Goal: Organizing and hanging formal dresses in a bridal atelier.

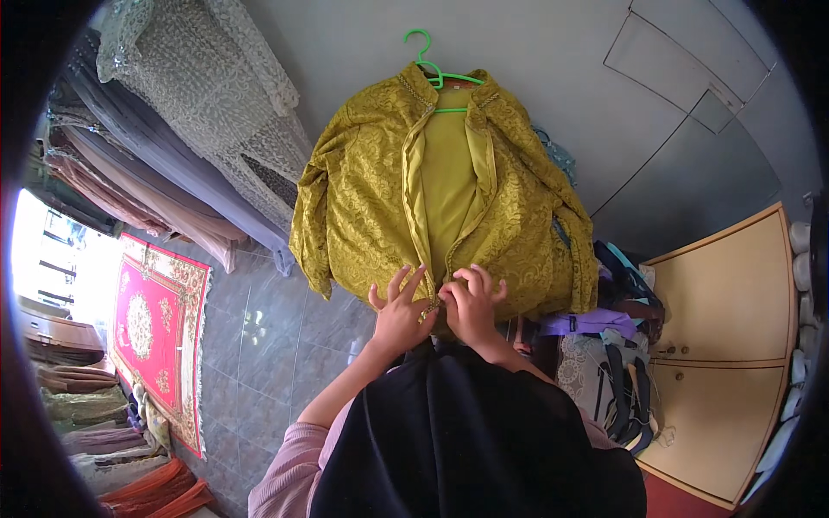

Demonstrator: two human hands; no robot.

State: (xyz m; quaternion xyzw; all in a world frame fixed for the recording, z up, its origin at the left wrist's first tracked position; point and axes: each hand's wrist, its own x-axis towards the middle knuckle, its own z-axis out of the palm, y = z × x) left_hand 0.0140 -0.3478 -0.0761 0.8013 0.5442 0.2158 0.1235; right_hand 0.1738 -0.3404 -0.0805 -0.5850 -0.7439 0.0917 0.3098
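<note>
A mustard-gold brocade jacket (369,213) hangs on a bright green plastic hanger (424,46) against the wall. Its front falls apart at the chest, showing a smooth yellow lining (447,168); braided trim edges the collar. At the bottom of the front opening, my left hand (403,316) grips the left edge near the hem, other fingers spread over the cloth. My right hand (471,305) pinches the opposite edge close beside it. A small gold zipper pull (425,315) shows by my left fingers. The exact fingertip grip is partly hidden.
Several gowns, one of beaded grey lace (201,84), hang at the left. A red floral rug (155,330) lies on the grey tiled floor (265,330). To the right stand a light wooden cabinet (719,291), a purple cloth (592,324) and several dark hangers (625,395).
</note>
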